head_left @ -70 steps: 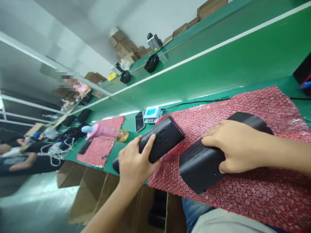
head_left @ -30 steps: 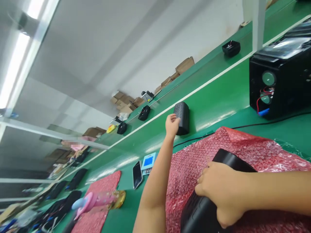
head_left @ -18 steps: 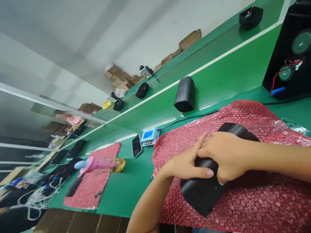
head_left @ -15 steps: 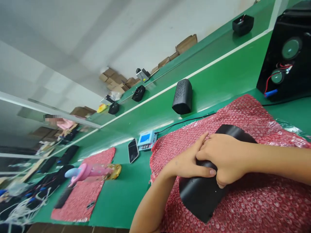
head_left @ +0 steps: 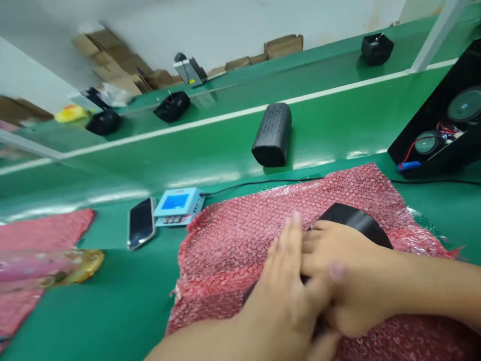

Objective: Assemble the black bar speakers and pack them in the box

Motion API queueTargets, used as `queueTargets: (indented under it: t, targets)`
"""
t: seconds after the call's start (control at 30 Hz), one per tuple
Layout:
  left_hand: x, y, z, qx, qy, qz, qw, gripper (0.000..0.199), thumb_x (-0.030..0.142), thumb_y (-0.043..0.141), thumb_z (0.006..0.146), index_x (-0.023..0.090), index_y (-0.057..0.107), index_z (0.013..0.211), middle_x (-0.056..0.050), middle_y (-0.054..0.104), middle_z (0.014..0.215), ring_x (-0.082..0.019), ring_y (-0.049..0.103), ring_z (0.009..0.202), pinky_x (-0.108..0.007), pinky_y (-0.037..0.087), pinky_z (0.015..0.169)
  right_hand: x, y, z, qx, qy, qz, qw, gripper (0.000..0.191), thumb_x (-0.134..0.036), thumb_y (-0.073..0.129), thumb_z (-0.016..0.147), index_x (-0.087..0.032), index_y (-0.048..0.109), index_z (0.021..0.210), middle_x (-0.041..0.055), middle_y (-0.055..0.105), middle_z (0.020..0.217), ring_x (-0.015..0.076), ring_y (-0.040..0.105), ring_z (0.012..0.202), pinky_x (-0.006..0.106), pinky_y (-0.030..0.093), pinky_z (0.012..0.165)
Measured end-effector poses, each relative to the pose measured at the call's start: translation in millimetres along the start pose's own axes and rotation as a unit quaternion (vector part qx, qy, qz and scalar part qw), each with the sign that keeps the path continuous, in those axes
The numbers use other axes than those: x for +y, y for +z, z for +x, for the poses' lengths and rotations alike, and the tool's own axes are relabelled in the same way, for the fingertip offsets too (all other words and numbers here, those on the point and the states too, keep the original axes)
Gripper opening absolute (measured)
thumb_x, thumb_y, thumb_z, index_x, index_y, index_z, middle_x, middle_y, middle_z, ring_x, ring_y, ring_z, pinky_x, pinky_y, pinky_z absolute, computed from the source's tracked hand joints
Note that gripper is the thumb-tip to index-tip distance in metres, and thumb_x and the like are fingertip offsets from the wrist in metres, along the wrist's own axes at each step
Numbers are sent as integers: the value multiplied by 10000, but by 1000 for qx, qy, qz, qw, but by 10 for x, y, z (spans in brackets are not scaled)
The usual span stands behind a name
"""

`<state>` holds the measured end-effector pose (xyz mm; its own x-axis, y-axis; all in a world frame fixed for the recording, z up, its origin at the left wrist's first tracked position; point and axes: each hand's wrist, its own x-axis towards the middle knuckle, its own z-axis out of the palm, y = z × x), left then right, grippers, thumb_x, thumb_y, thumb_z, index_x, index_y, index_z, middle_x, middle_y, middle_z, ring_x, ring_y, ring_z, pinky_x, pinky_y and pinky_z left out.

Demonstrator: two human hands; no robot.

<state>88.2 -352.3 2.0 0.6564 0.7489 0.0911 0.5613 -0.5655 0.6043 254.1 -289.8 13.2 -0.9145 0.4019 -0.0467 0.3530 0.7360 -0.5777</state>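
A smooth black curved casing (head_left: 355, 220) lies on the red bubble wrap (head_left: 240, 235), mostly covered by both hands. My right hand (head_left: 349, 276) comes in from the right, with its fingers bent down round the casing's middle. My left hand (head_left: 287, 286) reaches in from below. It rests against the right hand with its fingers stretched out, and its thumb, blurred, crosses over the right hand. A dark edge of the casing shows beside the left wrist. The underside of the casing and the right fingertips are hidden.
A black speaker (head_left: 272, 135) stands behind the wrap. To the left are a blue device (head_left: 178, 205) with a cable, a phone (head_left: 141, 223) and a pink-and-gold bottle-like thing (head_left: 48, 265). A black cabinet (head_left: 432, 135) with exposed wires stands right. Black housings (head_left: 173, 106) line the far bench.
The view has turned left-to-right and levelled, so background things sit further left or lower. My left hand's fingers have straightened out, and it now covers more of the casing.
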Motion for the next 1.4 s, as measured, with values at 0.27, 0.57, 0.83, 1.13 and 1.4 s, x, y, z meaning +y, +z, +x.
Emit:
queueTargets:
  t: [0.27,0.57,0.83,1.13,1.4]
  targets:
    - [-36,-90,117,-36,-91,-97,990,1153,167,704,603,305,-59,1457,-177,345,1430,-367,398,1283,-577,374,1011,-18,-73,0,13,19,-15,1000,440,-212,676,554,-146,613,985,64,639,911,258,573,913,378,451,819]
    - [-50,-61,141,-20,-70,-109,991,1100,199,680,613,260,-15,1463,-178,374,1374,-357,415,1245,-552,385,990,57,-164,-122,-11,-82,-1,997,457,-164,677,624,-112,583,1068,109,595,1148,258,508,1111,379,366,1007]
    - [-46,-29,142,-15,-60,-99,993,1015,185,644,603,235,86,1449,-184,375,1379,-375,369,1268,-572,357,1000,-56,-111,-83,2,-12,-25,1000,411,-121,626,556,-100,633,967,111,634,955,279,567,939,402,463,863]
    - [-4,-58,161,-42,-72,-72,994,909,259,630,661,229,167,1443,-185,362,1384,-362,411,1234,-567,347,1018,-46,-139,-139,-21,-38,-62,997,443,-186,703,614,-70,624,1034,144,628,1033,306,528,1065,435,392,989]
    - [-7,-87,170,-67,-91,-71,991,982,285,681,621,231,160,1452,-179,338,1419,-371,360,1289,-564,326,1046,-6,-140,-209,-24,-51,-56,997,574,-92,627,596,-64,558,1165,155,586,1175,281,508,1121,402,386,1009]
